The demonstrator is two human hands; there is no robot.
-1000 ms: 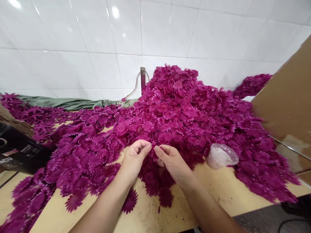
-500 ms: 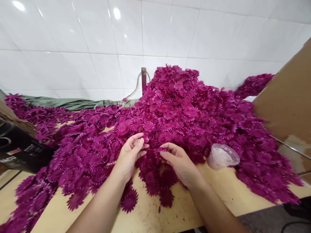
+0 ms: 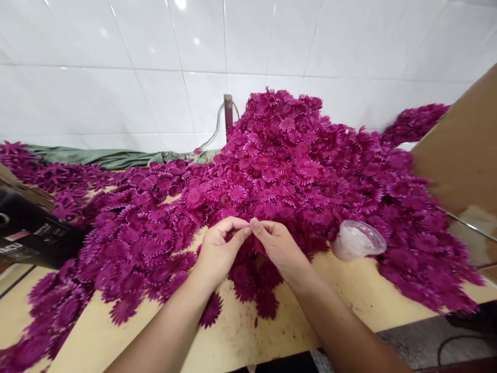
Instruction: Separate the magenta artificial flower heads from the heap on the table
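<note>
My left hand (image 3: 221, 246) and my right hand (image 3: 280, 248) meet at the fingertips over the front of a big heap of magenta flower-shaped pieces (image 3: 287, 166). Thumb and forefinger are pinched together on each hand. Whatever lies between the fingertips is hidden by the fingers. Below the hands, a few loose flower pieces (image 3: 266, 303) hang forward onto the yellowish tabletop (image 3: 287, 331). Another single flower piece (image 3: 212, 310) lies beside my left wrist.
A clear plastic cup (image 3: 357, 240) with whitish contents tilts at the heap's right edge. Cardboard (image 3: 462, 155) stands on the right, a black box (image 3: 39, 233) on the left. Behind are green cloth (image 3: 93, 157), a metal upright (image 3: 228, 111) with cord, and a white tiled wall (image 3: 155, 41).
My hands have come together, fingertips now touching where there was a gap. The magenta flower piece visible in my right fingers is now out of sight. The view has tipped slightly down.
</note>
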